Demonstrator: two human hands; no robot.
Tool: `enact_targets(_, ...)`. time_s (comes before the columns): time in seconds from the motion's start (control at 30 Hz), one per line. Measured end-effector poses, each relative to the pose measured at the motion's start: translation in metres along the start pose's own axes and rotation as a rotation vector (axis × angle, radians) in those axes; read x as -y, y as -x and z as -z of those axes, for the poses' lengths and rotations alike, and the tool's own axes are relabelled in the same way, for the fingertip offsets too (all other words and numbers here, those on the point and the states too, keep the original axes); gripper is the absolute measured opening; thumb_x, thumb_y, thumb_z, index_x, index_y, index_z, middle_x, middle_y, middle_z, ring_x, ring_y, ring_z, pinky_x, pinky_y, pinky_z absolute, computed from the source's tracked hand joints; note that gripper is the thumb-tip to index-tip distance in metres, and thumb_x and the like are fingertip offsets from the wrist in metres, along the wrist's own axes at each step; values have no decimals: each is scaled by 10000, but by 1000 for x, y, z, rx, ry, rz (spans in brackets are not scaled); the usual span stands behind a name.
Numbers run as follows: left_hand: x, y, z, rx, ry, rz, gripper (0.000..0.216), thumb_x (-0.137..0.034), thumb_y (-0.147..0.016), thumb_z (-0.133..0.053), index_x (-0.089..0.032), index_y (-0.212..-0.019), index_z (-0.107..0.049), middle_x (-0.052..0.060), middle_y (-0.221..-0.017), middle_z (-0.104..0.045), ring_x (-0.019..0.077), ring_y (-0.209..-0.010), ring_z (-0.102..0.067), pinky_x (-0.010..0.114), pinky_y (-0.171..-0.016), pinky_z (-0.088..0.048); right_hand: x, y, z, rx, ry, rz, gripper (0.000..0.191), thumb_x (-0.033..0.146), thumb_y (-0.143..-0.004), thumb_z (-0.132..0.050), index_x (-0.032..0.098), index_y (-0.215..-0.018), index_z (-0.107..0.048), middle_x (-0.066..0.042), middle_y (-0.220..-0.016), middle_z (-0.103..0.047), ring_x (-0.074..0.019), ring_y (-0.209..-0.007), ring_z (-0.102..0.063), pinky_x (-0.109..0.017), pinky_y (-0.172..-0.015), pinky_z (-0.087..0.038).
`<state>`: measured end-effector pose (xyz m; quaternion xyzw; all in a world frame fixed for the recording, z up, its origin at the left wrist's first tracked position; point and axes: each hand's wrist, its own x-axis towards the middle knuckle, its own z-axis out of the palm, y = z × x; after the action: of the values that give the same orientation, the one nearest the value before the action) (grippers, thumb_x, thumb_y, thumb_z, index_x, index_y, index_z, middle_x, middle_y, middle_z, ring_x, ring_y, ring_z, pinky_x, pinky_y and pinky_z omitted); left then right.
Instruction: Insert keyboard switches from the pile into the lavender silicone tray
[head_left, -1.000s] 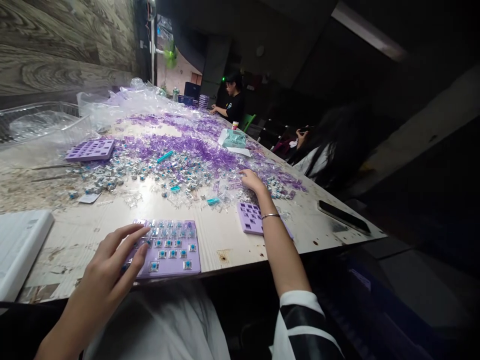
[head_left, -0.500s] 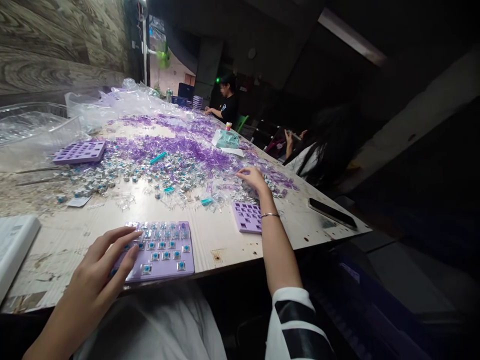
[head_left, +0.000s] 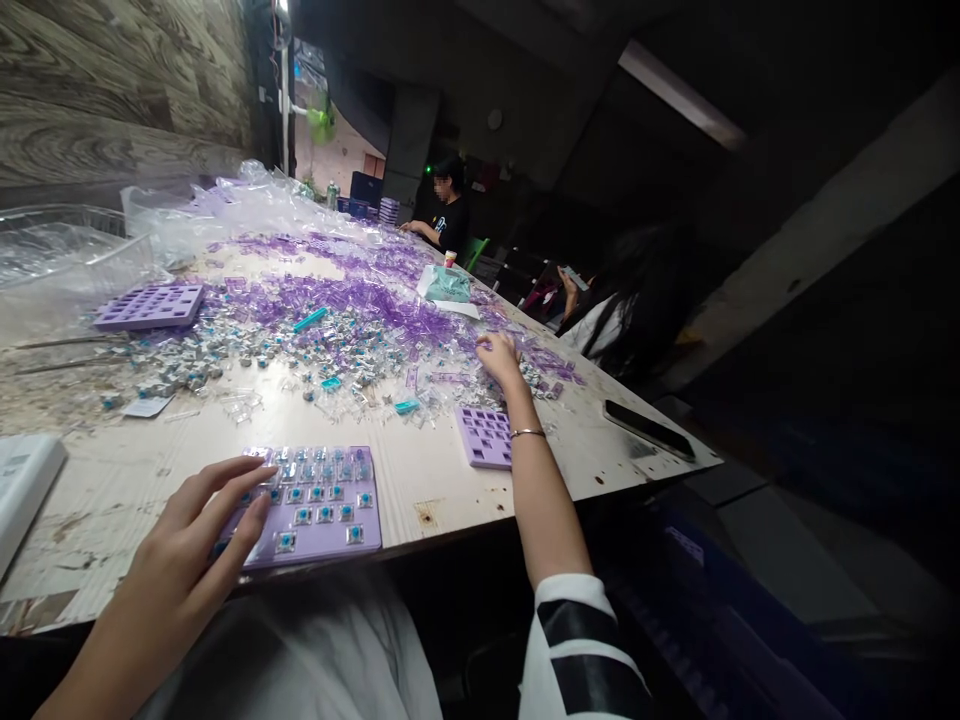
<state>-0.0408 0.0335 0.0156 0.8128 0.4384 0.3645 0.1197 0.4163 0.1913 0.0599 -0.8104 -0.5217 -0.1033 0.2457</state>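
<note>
My left hand (head_left: pixel 184 540) lies over the left side of a light purple keyboard case (head_left: pixel 337 538), its fingers stretched out and apart. Clear key switches with blue centres (head_left: pixel 324 513) sit in rows in that case, and a few at the left are hidden under my fingers. Farther off, my right hand (head_left: pixel 500 358) is at a heap of loose switches (head_left: pixel 531 378) with its fingers curled in. Whatever is between those fingertips is too small to make out. A second purple case (head_left: pixel 484 437) with square holes lies beside my right forearm, partly covered by it.
Loose switches and purple transparent pieces (head_left: pixel 360 300) cover the table's middle. Another purple case (head_left: pixel 150 307) lies left, by a clear plastic tray (head_left: pixel 67 250). A phone (head_left: pixel 649 430) is near the right edge. Two people sit along the far side, one holding a phone.
My right hand's fingers have curled down toward the heap of switches. The view has shifted slightly; my left hand stays on the case. The person at the right has turned their phone.
</note>
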Motion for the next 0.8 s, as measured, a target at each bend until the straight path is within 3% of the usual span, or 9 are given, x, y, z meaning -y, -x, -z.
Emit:
enact_targets(0.13,1,1,0,0,-15,-5,371,-493,-967,-370,-345,-1279,-504,4,-1334,-512,244,-1220,-530,375,-1025,-451,3,5,-12,74,7,83,326,343,-925,-585,172,-1202,-576,-91,-1257,-583,-230,-1100,-595,-461,-928,-509)
enact_targets(0.33,3,1,-3,5,-5,-9,365,-473,-972,-370,-345,-1290,-498,24,-1346,-501,253,-1233,-516,410,-1036,-444,5,4,-15,49,15,88,331,340,-930,-576,177,-1218,-566,-95,-1280,-567,-233,-1109,-589,-462,-930,-509)
enact_targets(0.53,6,0,-3,-1,-23,-68,356,-443,-960,-410,-321,-1275,-520,38,-1330,-511,237,-1218,-540,365,-1021,-465,23,7,-23,215,-19,177,341,346,-926,-584,167,-1215,-564,-92,-1239,-589,-223,-1066,-610,-444,-895,-529)
enact_targets(0.8,-7,1,-6,-36,55,7,324,-447,-972,-393,-309,-1223,-545,35,-1307,-513,235,-1239,-501,404,-1055,-420,38,7,-24,309,-92,342,373,347,-926,-583,181,-1258,-542,-99,-1299,-557,-240,-1119,-587,-469,-931,-510)
